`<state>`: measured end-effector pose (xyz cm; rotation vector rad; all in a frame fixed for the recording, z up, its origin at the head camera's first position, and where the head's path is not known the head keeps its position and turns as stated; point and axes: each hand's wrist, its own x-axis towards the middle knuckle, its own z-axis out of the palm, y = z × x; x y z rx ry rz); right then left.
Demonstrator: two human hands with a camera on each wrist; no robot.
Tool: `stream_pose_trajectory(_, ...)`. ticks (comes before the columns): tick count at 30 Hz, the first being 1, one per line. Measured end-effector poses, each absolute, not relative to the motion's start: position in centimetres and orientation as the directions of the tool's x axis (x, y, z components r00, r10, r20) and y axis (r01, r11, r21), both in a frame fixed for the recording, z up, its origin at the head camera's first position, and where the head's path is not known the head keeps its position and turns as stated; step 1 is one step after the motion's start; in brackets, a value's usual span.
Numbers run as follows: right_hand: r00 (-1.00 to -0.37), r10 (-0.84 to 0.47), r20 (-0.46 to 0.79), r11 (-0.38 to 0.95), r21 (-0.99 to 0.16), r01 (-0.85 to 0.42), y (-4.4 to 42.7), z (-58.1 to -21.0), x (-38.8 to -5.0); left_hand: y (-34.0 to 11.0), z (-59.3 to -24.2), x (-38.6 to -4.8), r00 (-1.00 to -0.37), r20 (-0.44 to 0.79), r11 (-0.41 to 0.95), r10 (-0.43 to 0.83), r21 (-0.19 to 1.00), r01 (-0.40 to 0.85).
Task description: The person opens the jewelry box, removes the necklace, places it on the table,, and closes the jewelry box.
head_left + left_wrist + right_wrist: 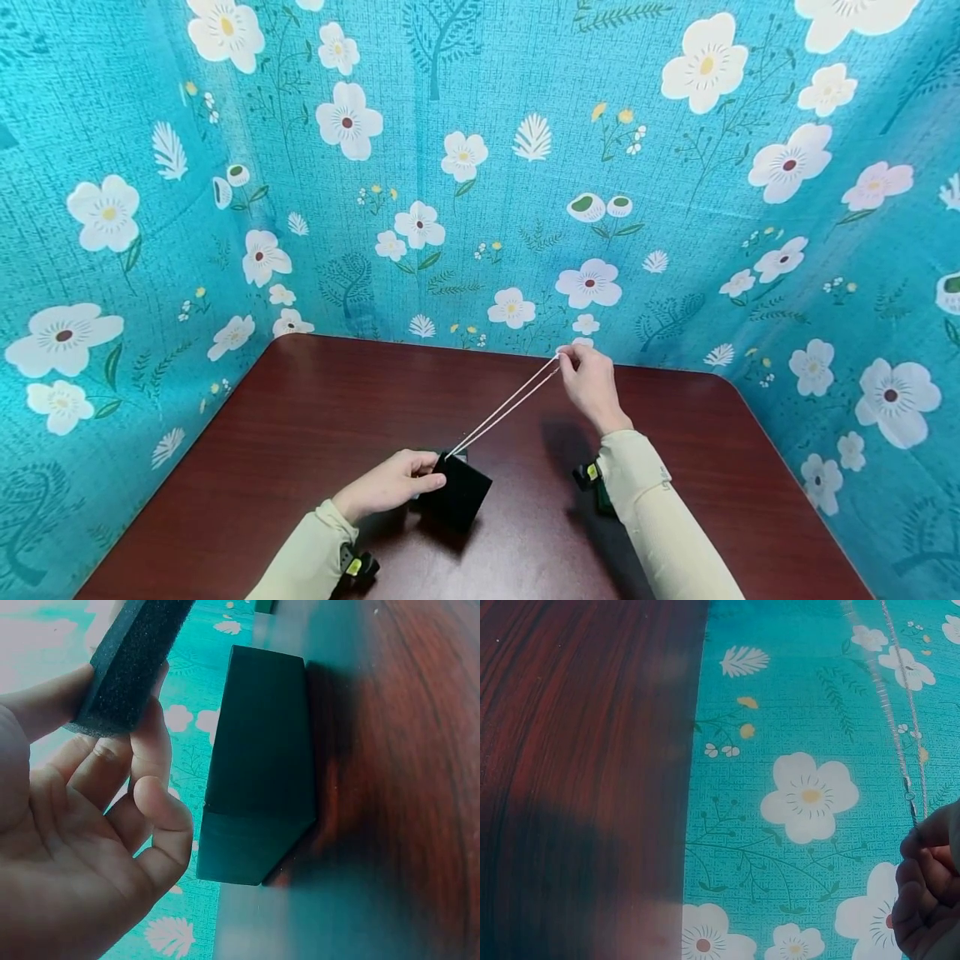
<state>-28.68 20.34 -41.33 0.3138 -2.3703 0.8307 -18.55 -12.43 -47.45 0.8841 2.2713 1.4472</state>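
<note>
My left hand [388, 482] pinches a thin black foam pad [459, 493], tilted above the table. Its thick, grainy edge [124, 682] shows between thumb and fingers in the left wrist view. From the pad's top edge, two strands of a fine silvery chain necklace [504, 411] run taut up to the right. At their far end, my right hand [592, 385] pinches the chain between thumb and fingertips. In the right wrist view, a small clasp [910, 796] sits just above those fingertips. A dark green box [262, 742] stands on the table beside my left hand.
Partly hidden under my right forearm lies a dark green object [604, 500]. The glossy red-brown table [337, 392] ends at a turquoise flowered curtain [480, 208] behind and on both sides. Each wrist wears a small black camera.
</note>
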Motion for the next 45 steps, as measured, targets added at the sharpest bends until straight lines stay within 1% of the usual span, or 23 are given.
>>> stream_pose_trajectory(12,-0.817,0.017,0.577,0.786,-0.513,-0.345,20.3,-41.4,-28.7,-12.3,-47.5,-18.5,-0.761,0.066,0.334,0.646,0.871,0.36)
stream_pose_trajectory(21,-0.824,0.024,0.567,0.788,-0.518,-0.333,20.3,-41.3,-28.6,-12.5,-47.3,-18.7,-0.721,0.064,0.305,0.69,0.878,0.37)
stream_pose_trajectory(27,-0.83,0.049,0.556,0.789,-0.53,-0.309,20.5,-41.3,-28.8,-12.7,-47.5,-18.7,-0.717,0.063,0.323,0.695,0.863,0.389)
stream_pose_trajectory(33,-0.854,0.06,0.517,0.788,-0.55,-0.277,21.0,-41.5,-28.8,-12.9,-47.5,-18.7,-0.73,0.059,0.33,0.681,0.865,0.378)
stream_pose_trajectory(38,-0.866,0.076,0.494,0.792,-0.557,-0.249,21.6,-41.7,-28.6,-12.7,-47.5,-18.7,-0.76,0.049,0.352,0.648,0.866,0.356)
stream_pose_trajectory(41,-0.881,0.047,0.47,0.795,-0.552,-0.252,21.6,-42.0,-28.4,-12.5,-47.3,-18.5,-0.792,0.037,0.375,0.61,0.867,0.329)
stream_pose_trajectory(45,-0.893,-0.033,0.449,0.824,-0.494,-0.278,21.2,-42.8,-28.1,-12.3,-45.7,-17.8,-0.83,0.033,0.371,0.557,0.884,0.284)
